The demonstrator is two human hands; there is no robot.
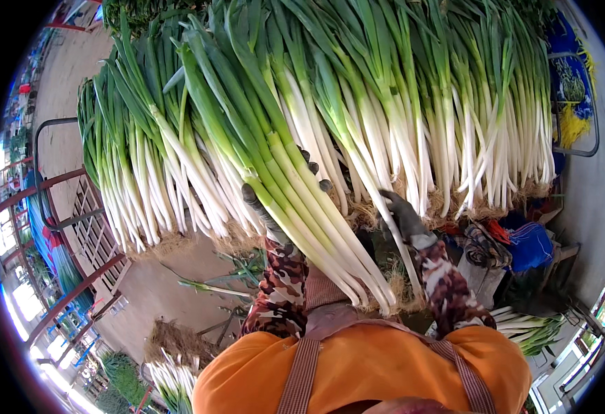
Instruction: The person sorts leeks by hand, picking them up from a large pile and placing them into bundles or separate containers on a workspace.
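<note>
A bunch of several long green onions (302, 193) lies slantwise in my left hand (266, 215). The dark-gloved thumb shows on its left side and the fingertips curl round its right, while the palm is hidden behind the stalks. Their white root ends point down toward my chest. My right hand (406, 215), gloved too, closes on a single green onion (396, 238) near its white lower part. That stalk's leaves reach up among the onions of a wide heap (385, 131), whose roots all face me.
Beyond the heap's right end stand a metal frame (596, 131) and yellow strings (573, 124). A blue bundle (529, 243) sits below the heap. Loose onion leaves (212, 286) lie low on the left, near a pile of rooted onions (178, 372). More onions (529, 328) lie behind my right elbow.
</note>
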